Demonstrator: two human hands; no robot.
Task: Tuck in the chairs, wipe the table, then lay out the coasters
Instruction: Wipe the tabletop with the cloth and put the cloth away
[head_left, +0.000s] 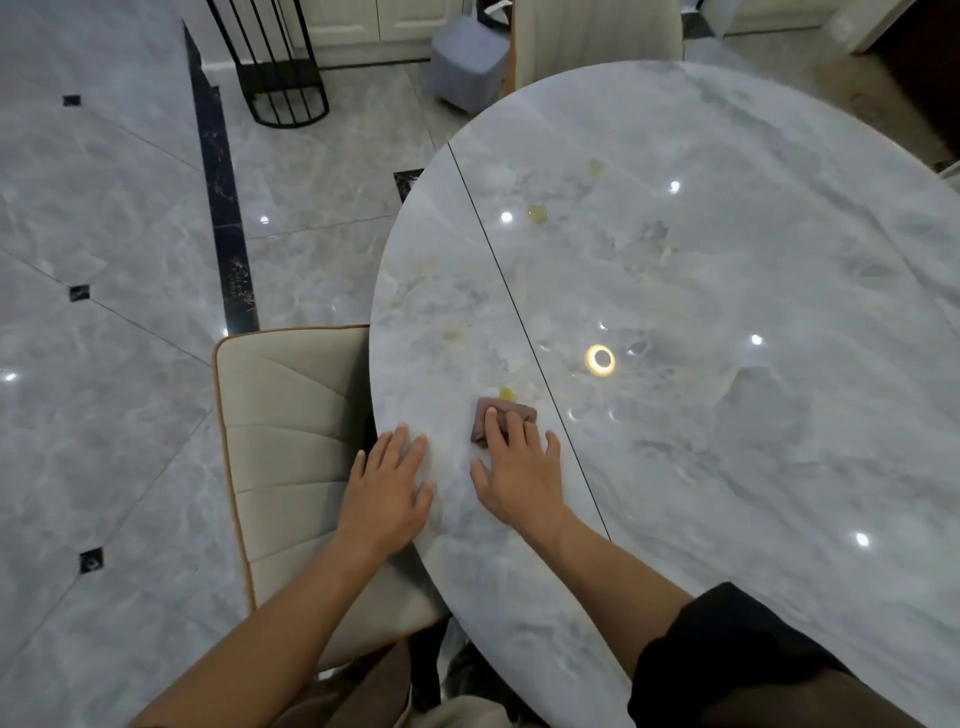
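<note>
A round grey marble table (727, 260) fills the right of the view. My right hand (519, 467) lies flat near its left edge, fingers pressing a small folded brown cloth (522, 413) against the top. A yellow stain (506, 395) sits just beyond the cloth, and other yellowish stains (537, 214) lie farther out. My left hand (387, 488) rests flat and empty on the table's rim, fingers spread. A beige chair (291, 441) is pushed against the table under my left hand. A second beige chair (597, 36) stands at the far side. No coasters are visible.
A dark seam (498, 260) runs across the tabletop. On the tiled floor stand a black metal frame (280, 67) at the top left and a grey cube-shaped stool (470, 62) beside the far chair. White cabinets line the back wall.
</note>
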